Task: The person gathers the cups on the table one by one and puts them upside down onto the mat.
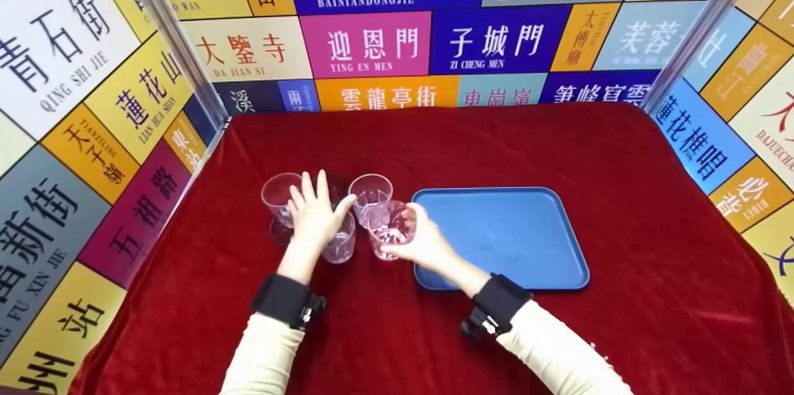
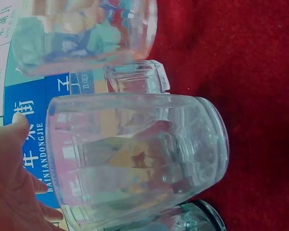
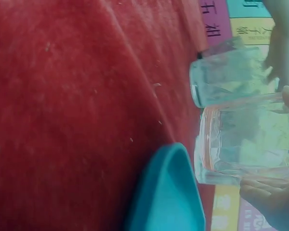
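Note:
My right hand (image 1: 428,243) holds a pink-tinted drinking glass (image 1: 389,235) from its right side, thumb and fingers round the wall. In the right wrist view the same glass (image 3: 250,139) is upright, its base close over the red cloth. My left hand (image 1: 312,212) spreads its fingers above a cluster of glasses. Below its thumb stands a clear glass (image 1: 340,245), which fills the middle of the left wrist view. Another clear glass (image 1: 280,193) and a dark glass (image 1: 281,230) stand to its left; a second dark glass (image 1: 332,187) is partly hidden behind the fingers.
One more clear glass (image 1: 370,189) stands just behind the pink-tinted one. A blue rectangular tray (image 1: 502,240) lies on the red cloth (image 1: 384,333) beneath and beyond my right wrist. Panels with printed street names (image 1: 378,41) rise around the table.

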{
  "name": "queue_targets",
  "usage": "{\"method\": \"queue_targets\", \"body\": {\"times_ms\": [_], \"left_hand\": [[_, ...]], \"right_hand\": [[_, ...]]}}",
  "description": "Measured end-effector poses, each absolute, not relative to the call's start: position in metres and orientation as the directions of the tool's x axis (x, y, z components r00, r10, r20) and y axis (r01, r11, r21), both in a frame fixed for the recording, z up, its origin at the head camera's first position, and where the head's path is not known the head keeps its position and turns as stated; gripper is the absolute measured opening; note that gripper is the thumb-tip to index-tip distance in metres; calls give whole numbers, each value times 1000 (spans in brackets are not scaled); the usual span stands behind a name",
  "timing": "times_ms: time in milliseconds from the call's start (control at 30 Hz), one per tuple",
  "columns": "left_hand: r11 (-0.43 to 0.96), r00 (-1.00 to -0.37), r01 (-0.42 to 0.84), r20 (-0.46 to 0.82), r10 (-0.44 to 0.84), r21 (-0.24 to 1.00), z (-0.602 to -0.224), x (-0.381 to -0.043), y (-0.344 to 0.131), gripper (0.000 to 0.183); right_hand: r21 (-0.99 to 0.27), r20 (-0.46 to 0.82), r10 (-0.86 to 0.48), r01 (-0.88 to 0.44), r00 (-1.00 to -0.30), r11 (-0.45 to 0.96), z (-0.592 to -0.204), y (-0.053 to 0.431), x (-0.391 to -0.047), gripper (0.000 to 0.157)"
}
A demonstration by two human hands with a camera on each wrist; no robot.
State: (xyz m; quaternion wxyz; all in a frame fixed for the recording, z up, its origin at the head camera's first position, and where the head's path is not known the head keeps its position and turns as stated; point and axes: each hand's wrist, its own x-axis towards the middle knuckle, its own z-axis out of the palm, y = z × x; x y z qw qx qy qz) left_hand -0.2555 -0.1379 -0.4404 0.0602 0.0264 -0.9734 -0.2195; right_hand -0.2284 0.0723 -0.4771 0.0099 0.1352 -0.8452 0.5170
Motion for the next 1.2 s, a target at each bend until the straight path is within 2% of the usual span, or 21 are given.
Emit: {"method": "queue_targets", "body": {"times_ms": [133, 467, 767, 900, 1100, 1200], "left_hand": [[903, -989, 0, 134, -64, 430, -437, -255, -134, 83], [895, -981, 77, 195, -11, 440, -427, -250, -117, 81], [892, -972, 139, 231, 40, 430, -423, -248, -105, 80], [884, -964, 175, 260, 63, 433, -422, -246, -99, 79], [877, -951, 239, 284, 124, 416, -418, -243, -89, 79], [857, -940, 309, 266, 212, 412, -417, -243, -81, 80]], "right_hand": [[-890, 152, -170, -209, -974, 406, -469, 87, -228, 86], [-983, 49, -47, -56, -998, 174, -458, 120, -234, 80], [-999, 8, -2, -8, -1000, 31, -452, 136, -233, 79], [-998, -23, 28, 21, -999, -61, -449, 140, -232, 73], [-940, -66, 49, 46, -997, -337, -451, 146, -229, 62], [-894, -40, 43, 17, -998, -447, -454, 148, -228, 46]]}}
